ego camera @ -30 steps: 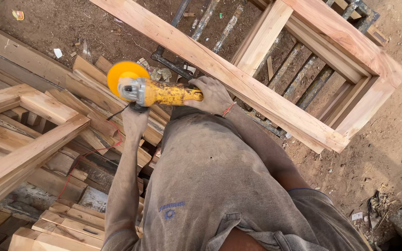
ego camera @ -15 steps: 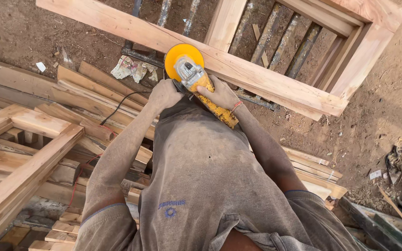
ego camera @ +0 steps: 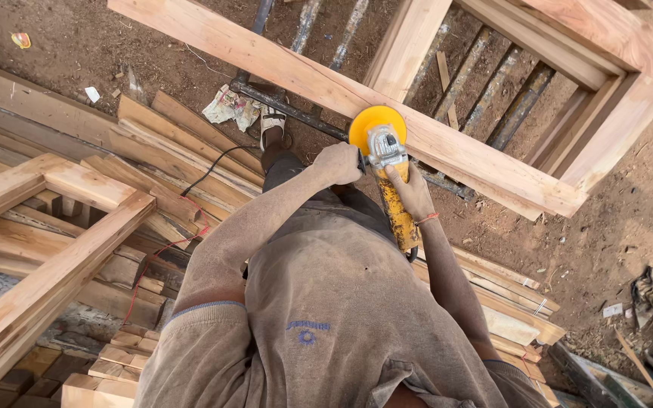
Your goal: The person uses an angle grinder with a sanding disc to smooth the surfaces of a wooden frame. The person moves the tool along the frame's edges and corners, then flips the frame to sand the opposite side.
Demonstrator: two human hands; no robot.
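A yellow angle grinder (ego camera: 387,170) was held in both hands over the near rail of a large wooden frame (ego camera: 447,147). The left hand (ego camera: 338,162) was seen closed in a fist just left of the grinder head, apparently on a side grip; the grip itself was hidden under the fingers. The right hand (ego camera: 411,193) was wrapped around the grinder's yellow body, fingers curled tight, thumb lying along the top. A thin orange band was worn on that wrist.

The round yellow guard (ego camera: 376,121) was positioned against the near edge of the frame rail; actual disc contact could not be told. The grinder body was angled back toward the person's torso, tail end low near the grey shirt (ego camera: 341,317).

The frame was laid flat on metal bars (ego camera: 493,106) above bare dirt. A black cable (ego camera: 217,162) was run off to the left across stacked planks (ego camera: 175,143). A second wooden frame (ego camera: 47,227) was lying on that pile at lower left. A sandalled foot (ego camera: 272,125) and crumpled paper (ego camera: 230,106) were visible under the rail.
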